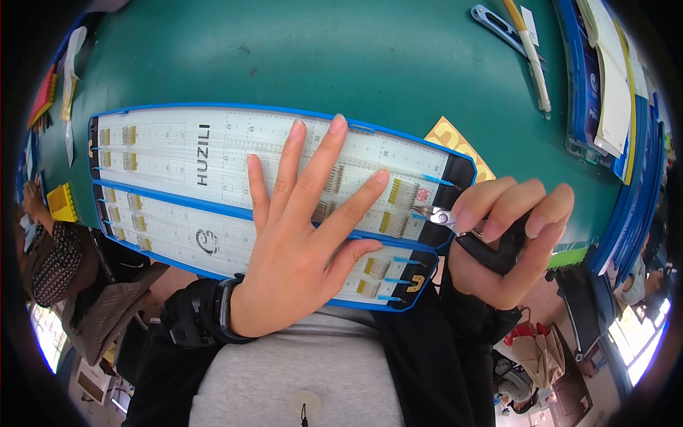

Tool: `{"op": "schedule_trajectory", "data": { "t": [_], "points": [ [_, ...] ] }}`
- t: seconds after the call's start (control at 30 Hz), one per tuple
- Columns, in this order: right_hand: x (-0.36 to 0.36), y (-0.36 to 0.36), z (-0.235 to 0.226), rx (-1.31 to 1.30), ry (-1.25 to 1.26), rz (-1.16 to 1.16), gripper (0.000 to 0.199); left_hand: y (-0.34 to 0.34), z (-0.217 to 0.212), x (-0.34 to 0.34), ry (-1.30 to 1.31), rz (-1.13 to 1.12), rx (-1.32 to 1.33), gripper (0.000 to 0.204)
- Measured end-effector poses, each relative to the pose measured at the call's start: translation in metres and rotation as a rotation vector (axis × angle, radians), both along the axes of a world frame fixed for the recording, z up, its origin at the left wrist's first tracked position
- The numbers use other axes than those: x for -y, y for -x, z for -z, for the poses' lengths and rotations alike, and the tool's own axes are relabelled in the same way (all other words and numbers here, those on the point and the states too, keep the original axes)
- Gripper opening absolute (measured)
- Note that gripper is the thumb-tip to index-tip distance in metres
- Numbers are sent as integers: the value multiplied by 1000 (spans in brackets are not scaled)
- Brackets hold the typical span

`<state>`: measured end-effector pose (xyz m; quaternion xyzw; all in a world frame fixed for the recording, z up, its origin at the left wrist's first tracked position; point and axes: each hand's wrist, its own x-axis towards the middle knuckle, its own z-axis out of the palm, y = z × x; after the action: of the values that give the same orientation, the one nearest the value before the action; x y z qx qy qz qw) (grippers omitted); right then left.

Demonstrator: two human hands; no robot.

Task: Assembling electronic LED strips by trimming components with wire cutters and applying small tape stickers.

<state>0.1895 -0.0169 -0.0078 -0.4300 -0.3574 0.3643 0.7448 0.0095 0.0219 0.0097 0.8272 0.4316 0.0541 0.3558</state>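
A long, shallow blue case (174, 132) lies open along the table's near edge, its two white panels side by side. Thin lines run along the panels, with small yellow-marked rows of fine prongs (403, 192) near both ends. My left hand (284, 249) rests across the middle of the case, fingers spread, covering part of both panels. At the case's right end, my right hand (516, 220) grips small pliers (441, 216) with silver jaws and black handles. Their tips are at the prongs beside a small pink mark; whether they pinch anything is too small to tell.
The green table (299, 60) extends beyond the case. A yellow card (462, 149) sticks out behind its right end. At the far right are a light-blue cutter (494, 23), a pen (532, 60) and stacked blue folders (580, 85). Another person's patterned sleeve (60, 260) shows at left.
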Motion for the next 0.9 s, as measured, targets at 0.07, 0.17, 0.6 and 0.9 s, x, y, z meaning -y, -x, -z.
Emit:
{"op": "schedule_trajectory", "data": {
  "t": [0.07, 0.17, 0.6, 0.9],
  "points": [
    [2, -2, 2, -5, 3, -35, 30, 1, 0, 1, 0, -2, -4, 59],
    [1, -1, 0, 17, 0, -77, 29, 2, 0, 2, -2, -13, 2, 60],
    [24, -83, -29, 1254, 546, -34, 57, 59, 0, 3, -173, 33, -105, 87],
    [189, -144, -18, 1220, 816, 742, 18, 69, 26, 9, -505, 3, -150, 97]
  ]
}}
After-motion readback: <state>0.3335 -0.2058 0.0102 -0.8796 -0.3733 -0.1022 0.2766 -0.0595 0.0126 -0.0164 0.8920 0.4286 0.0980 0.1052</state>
